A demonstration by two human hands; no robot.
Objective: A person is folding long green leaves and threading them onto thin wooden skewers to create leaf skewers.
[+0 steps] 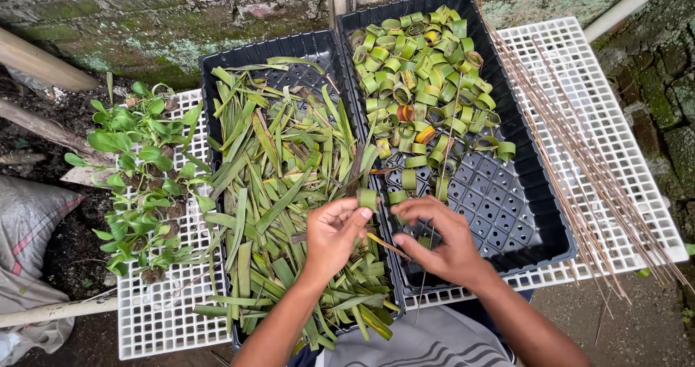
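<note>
While the left hand (pixel 334 231) is pinching a rolled leaf ring (pixel 367 197) at frame centre, the right hand (pixel 439 237) is gripping, seemingly, a thin stick (pixel 388 246); keeping the coil tight matters.

One head-worn view looks steeply down, close over the black trays (pixel 507 215).

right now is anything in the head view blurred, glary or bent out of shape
Head view: soft even daylight, no glare, only faint shadows; the left hand, right hand and the rolled green leaf ring are sharp; the white plastic grid table bows slightly at its edges from the wide lens.
</note>
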